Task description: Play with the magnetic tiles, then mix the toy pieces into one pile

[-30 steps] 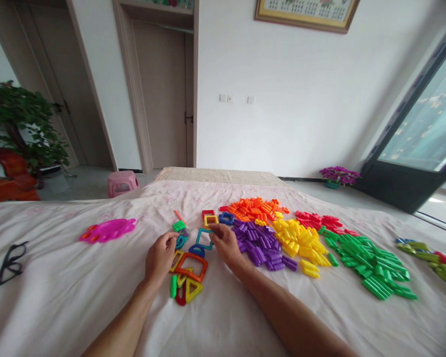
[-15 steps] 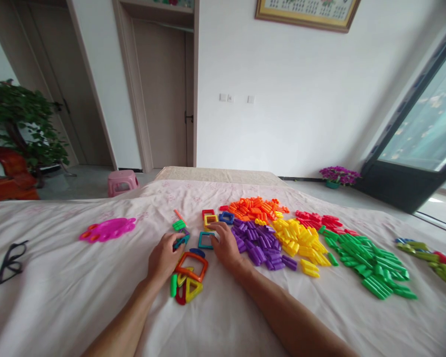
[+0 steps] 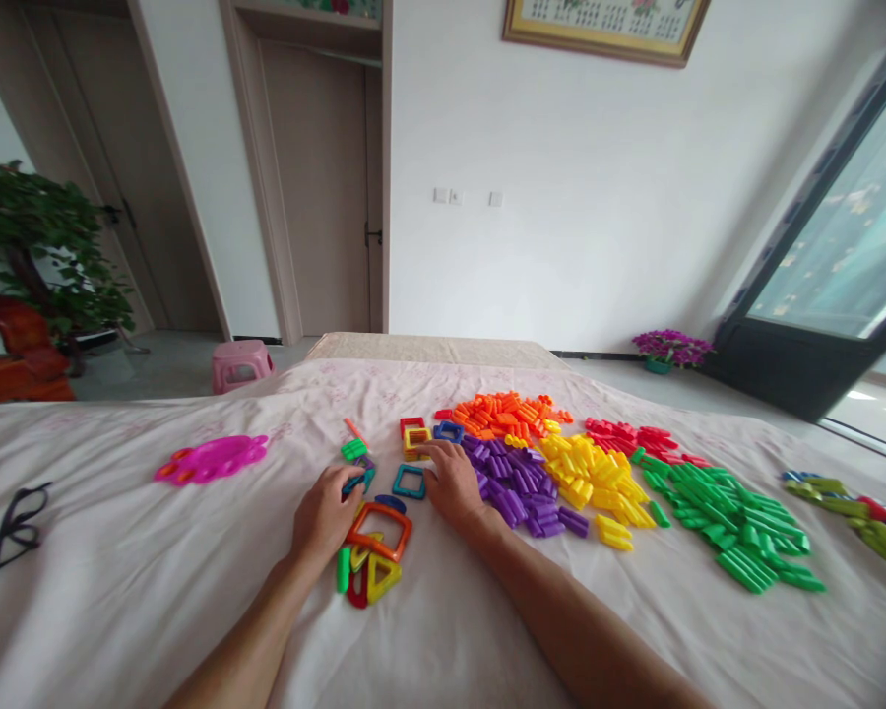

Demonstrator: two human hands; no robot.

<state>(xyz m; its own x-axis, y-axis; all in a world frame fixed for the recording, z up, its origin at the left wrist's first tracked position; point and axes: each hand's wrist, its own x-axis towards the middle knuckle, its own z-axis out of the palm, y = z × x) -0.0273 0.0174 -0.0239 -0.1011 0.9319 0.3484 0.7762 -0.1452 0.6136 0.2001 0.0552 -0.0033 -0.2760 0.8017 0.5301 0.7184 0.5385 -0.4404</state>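
Observation:
My left hand rests low over the cloth, its thumb and fingers closed on a teal plastic piece. A small purple piece and a green piece lie just beyond it. Close to its wrist are an orange square frame, a yellow triangle frame and a green stick. My right hand is open, fingers bent loosely and apart, beside a teal square frame. Its fingertips reach toward stacked yellow square frames; whether they touch is unclear.
Piles of purple, orange, yellow, red and green pieces spread to the right. A pink tray-like toy and black glasses lie at left. A pink stool stands beyond the cloth.
My right fingertips have shifted slightly right, off the edge of the teal square frame. My left hand stays closed on the teal piece. The camera view has moved a little.

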